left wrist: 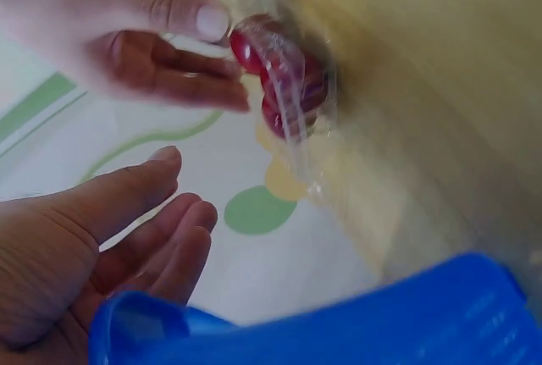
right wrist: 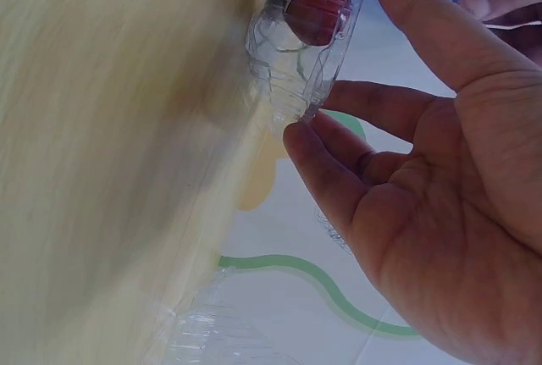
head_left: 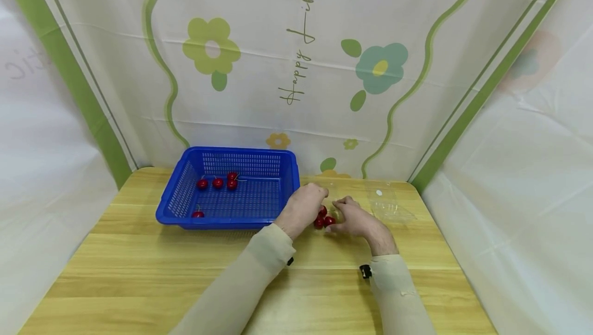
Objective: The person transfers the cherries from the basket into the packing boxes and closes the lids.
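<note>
A clear plastic box holds several red cherries on the table, right of the blue basket. My right hand holds the box at its right end, thumb at the near side and fingertips at the far side, as the right wrist view shows. My left hand hovers by the basket's right rim with fingers loosely bent and nothing in them. In the left wrist view the left hand is apart from the cherries. Several cherries lie inside the blue basket.
A clear plastic lid or container lies at the back right of the wooden table. A printed white curtain hangs right behind the table, with more white cloth at the sides.
</note>
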`<state>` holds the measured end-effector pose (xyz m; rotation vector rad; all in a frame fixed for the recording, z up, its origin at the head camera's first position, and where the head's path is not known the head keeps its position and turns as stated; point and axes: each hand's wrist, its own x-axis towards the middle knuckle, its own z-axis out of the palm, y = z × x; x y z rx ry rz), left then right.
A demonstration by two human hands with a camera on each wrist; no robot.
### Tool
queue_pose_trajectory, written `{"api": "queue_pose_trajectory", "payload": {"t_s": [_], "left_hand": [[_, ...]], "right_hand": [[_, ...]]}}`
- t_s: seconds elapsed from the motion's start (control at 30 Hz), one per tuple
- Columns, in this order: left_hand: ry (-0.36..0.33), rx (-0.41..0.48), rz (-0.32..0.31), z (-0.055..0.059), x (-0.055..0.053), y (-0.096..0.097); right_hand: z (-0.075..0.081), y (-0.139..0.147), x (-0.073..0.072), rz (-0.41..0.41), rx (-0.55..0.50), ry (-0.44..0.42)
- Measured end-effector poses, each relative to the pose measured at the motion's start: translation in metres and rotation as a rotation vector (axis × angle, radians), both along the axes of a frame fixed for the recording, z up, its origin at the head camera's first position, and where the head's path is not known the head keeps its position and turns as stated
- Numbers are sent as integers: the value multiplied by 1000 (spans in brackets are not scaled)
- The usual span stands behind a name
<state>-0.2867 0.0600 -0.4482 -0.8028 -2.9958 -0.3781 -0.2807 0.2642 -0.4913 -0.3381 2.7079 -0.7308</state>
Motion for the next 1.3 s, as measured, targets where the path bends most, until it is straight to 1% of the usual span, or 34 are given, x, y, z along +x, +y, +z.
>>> {"api": "queue_pose_trajectory", "payload": {"t_s": [0.17,0.27,0.47,0.6,0.83,1.0,1.1,1.3], "left_hand": [[36,49,-27,8,-1,-14],[57,77,-29,11,-3,-24],[77,147,-3,17,-4,-46],[83,170,23,19,-6,-61],[59,159,90,17,-12,-86],[59,154,115,14,-13,-105],[57,153,124,12,-11,-117],[33,157,141,9,-8,-140]], "right_hand": [[0,0,1,1,17,6],[0,-1,1,2,22,9],[1,-2,0,5,44,3],[2,-3,-1,5,52,-3],[2,-2,1,2,48,-2],[2,-3,1,-5,48,-4],[3,-3,2,-8,48,-3],[3,-3,1,-2,51,2]]}}
